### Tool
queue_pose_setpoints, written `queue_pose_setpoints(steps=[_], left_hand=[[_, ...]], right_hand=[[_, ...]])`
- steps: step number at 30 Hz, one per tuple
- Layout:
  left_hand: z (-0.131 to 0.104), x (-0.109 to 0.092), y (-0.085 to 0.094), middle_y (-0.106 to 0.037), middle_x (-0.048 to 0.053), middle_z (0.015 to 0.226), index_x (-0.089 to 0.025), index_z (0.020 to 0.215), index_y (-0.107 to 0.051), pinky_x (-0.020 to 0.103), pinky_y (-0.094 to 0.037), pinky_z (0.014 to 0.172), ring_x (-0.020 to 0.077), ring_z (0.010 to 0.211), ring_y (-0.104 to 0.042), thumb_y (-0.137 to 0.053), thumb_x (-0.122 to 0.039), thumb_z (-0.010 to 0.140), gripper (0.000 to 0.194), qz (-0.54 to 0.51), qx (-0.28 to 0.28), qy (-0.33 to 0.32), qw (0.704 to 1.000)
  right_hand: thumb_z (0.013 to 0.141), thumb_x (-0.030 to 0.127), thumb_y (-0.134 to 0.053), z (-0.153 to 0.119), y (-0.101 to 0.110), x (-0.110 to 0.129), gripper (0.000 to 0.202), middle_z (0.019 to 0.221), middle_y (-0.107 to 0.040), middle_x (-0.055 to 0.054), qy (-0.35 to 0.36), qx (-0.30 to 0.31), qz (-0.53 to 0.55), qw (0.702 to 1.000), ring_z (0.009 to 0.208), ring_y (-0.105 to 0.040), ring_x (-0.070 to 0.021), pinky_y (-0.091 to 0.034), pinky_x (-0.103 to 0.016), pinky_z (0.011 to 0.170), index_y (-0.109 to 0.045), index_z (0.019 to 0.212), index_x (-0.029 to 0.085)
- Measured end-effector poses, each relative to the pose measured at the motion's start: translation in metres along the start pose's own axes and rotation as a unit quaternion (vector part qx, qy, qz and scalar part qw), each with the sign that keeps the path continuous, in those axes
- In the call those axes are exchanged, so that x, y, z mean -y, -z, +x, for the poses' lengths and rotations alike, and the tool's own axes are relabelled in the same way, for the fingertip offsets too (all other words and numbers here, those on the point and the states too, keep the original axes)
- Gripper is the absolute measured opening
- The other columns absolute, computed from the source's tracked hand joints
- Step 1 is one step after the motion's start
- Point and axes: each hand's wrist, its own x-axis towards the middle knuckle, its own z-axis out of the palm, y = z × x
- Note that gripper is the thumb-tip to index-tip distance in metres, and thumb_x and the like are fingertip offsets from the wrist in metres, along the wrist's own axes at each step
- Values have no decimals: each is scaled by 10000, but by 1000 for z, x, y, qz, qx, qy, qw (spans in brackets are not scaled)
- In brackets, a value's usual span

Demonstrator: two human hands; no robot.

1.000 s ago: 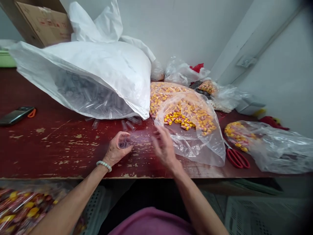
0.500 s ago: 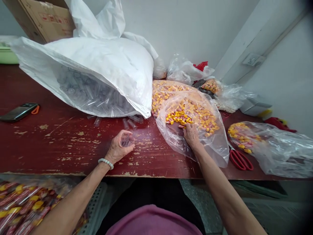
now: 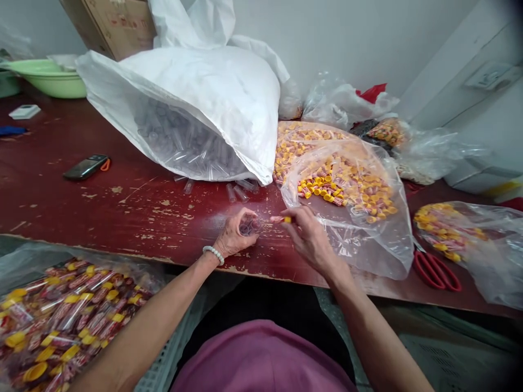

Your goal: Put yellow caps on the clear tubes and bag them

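Observation:
My left hand (image 3: 237, 233), a beaded bracelet at its wrist, is curled round several clear plastic tubes (image 3: 247, 224), their open ends facing up and right. Just to its right, my right hand (image 3: 307, 234) pinches a small yellow-capped piece with a red-and-white body (image 3: 278, 219) by its yellow end. Behind my right hand lies a clear plastic bag (image 3: 384, 239) with many such yellow-capped pieces (image 3: 322, 188) spilling toward its mouth. A big white sack (image 3: 204, 81) full of clear tubes stands open behind my left hand, and a few loose tubes (image 3: 241, 191) lie before it.
Red-handled scissors (image 3: 436, 270) and another bag of capped pieces (image 3: 445, 231) lie at the right. A black device (image 3: 87, 166) and green bowl (image 3: 51, 78) are at the left. Filled capped tubes (image 3: 77, 310) sit in a bag below the table's front edge.
My right hand has come out of the clear bag and moved left toward my left hand, with one capped piece in its fingers. The view has turned left.

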Motion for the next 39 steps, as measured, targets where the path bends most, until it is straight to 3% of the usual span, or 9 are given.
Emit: queue_pose_setpoints(steps=[8, 12, 19, 22, 25, 28, 30, 32, 39], left_hand=[[2, 4, 1, -644, 26, 889, -184, 979, -520, 259, -506, 715, 151, 794, -636, -687, -197, 645, 374, 15, -3, -25, 1000], [2, 6, 0, -648, 32, 902, -182, 987, -519, 261, -505, 720, 154, 801, -632, -683, -194, 648, 377, 15, -1, -27, 1000], [1, -1, 3, -649, 43, 903, -173, 977, -520, 274, -495, 748, 168, 834, -631, -673, -190, 647, 364, 34, -1, -20, 999], [1, -4, 3, -649, 39, 891, -172, 966, -522, 266, -497, 729, 162, 818, -633, -666, -186, 646, 351, 25, -3, -8, 1000], [2, -5, 2, -641, 26, 844, -168, 954, -519, 248, -495, 674, 145, 750, -630, -671, -174, 628, 360, 1, 0, 20, 1000], [3, -8, 2, -634, 13, 791, -162, 942, -509, 226, -486, 622, 137, 712, -627, -684, -153, 594, 389, -37, 7, 58, 998], [3, -9, 2, -631, 7, 783, -162, 936, -509, 213, -477, 599, 128, 692, -621, -693, -147, 575, 406, -48, 7, 74, 996], [4, -8, 3, -625, 0, 777, -163, 936, -509, 200, -461, 565, 109, 645, -603, -697, -149, 572, 409, -52, 7, 84, 995], [7, -5, 3, -634, 12, 792, -162, 950, -512, 220, -469, 585, 123, 669, -605, -717, -167, 565, 436, -62, 3, 78, 995]], right_hand=[[883, 111, -399, 7, -19, 15, 307, 1038, -554, -100, 83, 86, -118, 986, 933, -509, -206, -463, -378, 836, -543, 1142, 194], [865, 100, -415, 7, -22, 16, 383, 1136, -542, -110, 101, 52, -57, 992, 1034, -497, -210, -442, -386, 913, -445, 1242, 164], [742, -9, -378, -9, -47, 16, 425, 1057, -535, -93, 45, 12, -48, 998, 980, -494, -207, -461, -396, 861, -588, 1055, 187], [713, -5, -405, -11, -43, 15, 447, 1075, -540, -80, 59, 12, -37, 998, 974, -503, -196, -465, -369, 850, -595, 1062, 199], [767, 60, -417, 0, -25, -11, 346, 1056, -547, -63, 27, -61, -27, 997, 972, -518, -179, -471, -332, 823, -608, 1009, 215], [819, 125, -380, 23, -11, -63, 259, 923, -541, -82, -79, -153, -55, 984, 874, -515, -196, -449, -368, 804, -604, 940, 173], [779, 184, -459, 38, -11, -99, 203, 932, -545, -91, -184, -130, -101, 969, 869, -509, -211, -425, -385, 843, -611, 914, 168], [733, 211, -519, 49, -16, -127, 195, 950, -560, -104, -222, -106, -110, 963, 906, -504, -233, -404, -396, 874, -620, 895, 169], [749, 250, -506, 49, -23, -144, 196, 873, -599, -98, -240, -170, -41, 955, 890, -519, -237, -399, -422, 864, -608, 884, 150]])
